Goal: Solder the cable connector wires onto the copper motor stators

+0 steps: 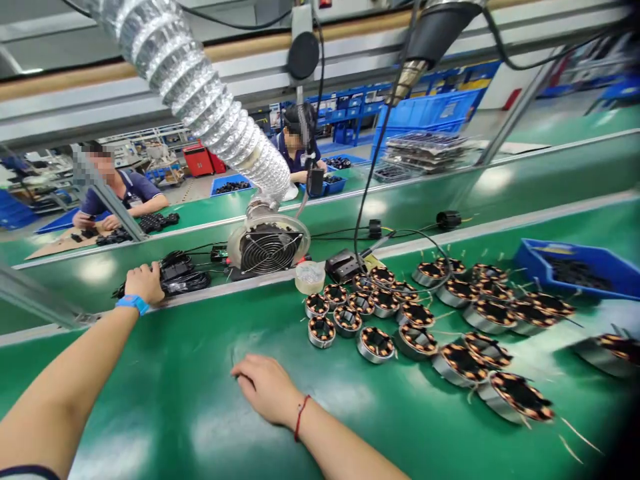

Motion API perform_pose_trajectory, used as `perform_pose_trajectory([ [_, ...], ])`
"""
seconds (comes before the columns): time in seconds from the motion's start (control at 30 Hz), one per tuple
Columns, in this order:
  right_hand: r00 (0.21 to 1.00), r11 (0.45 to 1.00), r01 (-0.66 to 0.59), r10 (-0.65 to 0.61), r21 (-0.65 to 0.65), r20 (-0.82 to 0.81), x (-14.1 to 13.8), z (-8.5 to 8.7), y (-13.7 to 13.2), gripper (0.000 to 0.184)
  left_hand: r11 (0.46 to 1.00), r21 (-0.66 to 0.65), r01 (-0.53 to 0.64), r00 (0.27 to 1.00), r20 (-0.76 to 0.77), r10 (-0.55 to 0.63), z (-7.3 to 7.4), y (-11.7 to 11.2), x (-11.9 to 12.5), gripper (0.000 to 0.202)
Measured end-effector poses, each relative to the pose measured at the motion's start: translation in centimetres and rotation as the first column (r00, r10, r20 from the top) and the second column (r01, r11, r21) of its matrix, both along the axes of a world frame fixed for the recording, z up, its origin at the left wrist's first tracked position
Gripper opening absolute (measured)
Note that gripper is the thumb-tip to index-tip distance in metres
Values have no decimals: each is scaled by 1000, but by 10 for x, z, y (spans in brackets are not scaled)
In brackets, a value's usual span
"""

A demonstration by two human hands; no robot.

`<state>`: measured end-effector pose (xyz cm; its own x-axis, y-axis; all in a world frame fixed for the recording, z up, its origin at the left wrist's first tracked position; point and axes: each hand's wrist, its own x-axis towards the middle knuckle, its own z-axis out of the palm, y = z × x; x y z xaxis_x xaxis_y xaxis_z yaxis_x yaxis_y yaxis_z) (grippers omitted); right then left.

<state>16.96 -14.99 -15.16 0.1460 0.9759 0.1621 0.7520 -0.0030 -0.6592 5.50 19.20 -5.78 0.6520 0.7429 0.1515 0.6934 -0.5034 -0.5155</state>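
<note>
My left hand, with a blue band at the wrist, reaches over the bench's back rail to a pile of black cables. Its fingers are bent at the pile's left end, and what lies under them is hidden. Low over the green bench, my right hand has its fingers curled together. A thin dark sliver shows by its fingertips, too small to name. Several stators, metal rings with copper windings, stand to the right of this hand, apart from it.
A round-grilled fan on a silver duct stands behind the rail. Near it are a roll of clear tape and a black cable hanging across the stators. A blue bin sits at right. Two people work at the opposite bench.
</note>
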Motion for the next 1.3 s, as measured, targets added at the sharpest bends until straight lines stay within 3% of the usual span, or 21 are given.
perform_pose_trajectory([
  [0.17, 999, 1000, -14, 14, 0, -40, 1, 5, -2, 27, 999, 35, -12, 999, -37, 13, 36, -13, -61, 75],
  [0.33, 997, 1000, -6, 5, -14, -71, -2, 6, -4, 26, 998, 65, 23, 997, -77, -18, 60, -69, -149, 84],
  [0.4, 997, 1000, -3, 1, -21, -73, -3, 5, -5, 26, 998, 54, 34, 997, -76, -29, 58, -98, -189, 85],
  [0.5, 998, 999, 8, -10, -32, -61, -6, 4, -7, 26, 1000, -15, 3, 1000, 25, -3, 45, -134, -255, 91],
  [0.6, 997, 999, 32, -35, -42, -65, -14, 6, -8, 29, 998, -60, -3, 993, 117, 10, 27, -149, -327, 100],
  [0.7, 999, 999, -24, 22, -48, -42, -38, 14, -2, 34, 996, -87, -21, 992, 125, 32, 15, -141, -393, 99],
  [0.8, 976, 975, -215, 217, -50, 27, -83, 27, 15, 49, 977, -162, -135, 974, 160, 161, 11, -118, -443, 90],
  [0.87, 927, 929, -367, 370, -56, 59, -119, 35, 32, 58, 957, -177, -231, 953, 156, 258, 11, -102, -464, 85],
  [0.97, 842, 847, -526, 531, -71, 99, -162, 41, 57, 64, 908, -93, -409, 894, 160, 419, 12, -84, -469, 78],
  [1.07, 828, 838, -545, 541, -12, 150, -175, 40, 74, 59, 875, 18, -484, 855, 223, 469, 13, -72, -439, 67],
  [1.2, 883, 902, -430, 426, -23, 198, -148, 33, 76, 53, 952, -4, -305, 930, 214, 299, 5, -62, -360, 58],
  [1.3, 909, 936, -346, 351, -61, 226, -116, 27, 60, 46, 985, -129, -115, 972, 188, 138, -10, -61, -291, 55],
])
